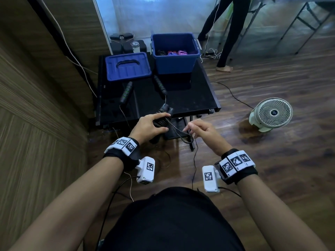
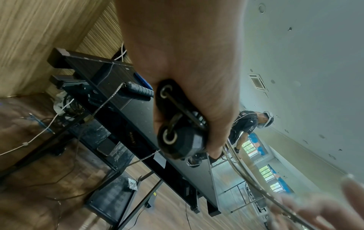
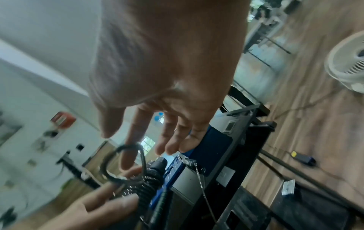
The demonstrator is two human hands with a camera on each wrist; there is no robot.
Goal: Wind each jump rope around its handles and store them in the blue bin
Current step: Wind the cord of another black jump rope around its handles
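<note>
Black wound jump rope (image 1: 161, 119) sits clenched in left grip (image 1: 151, 126); right grip (image 1: 200, 132) spread, cord looped over a finger.

A white fan (image 1: 272, 114) stands on the wood floor (image 1: 272, 160) right of the black counter (image 1: 190, 98). A person in black (image 1: 230, 29) stands beyond it. White cable (image 1: 72, 53) runs down the wood wall (image 1: 27, 105) at left

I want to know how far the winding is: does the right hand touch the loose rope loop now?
Touching. In the right wrist view the loose rope loop lies around a finger of the right hand, beside the wound handles.
</note>
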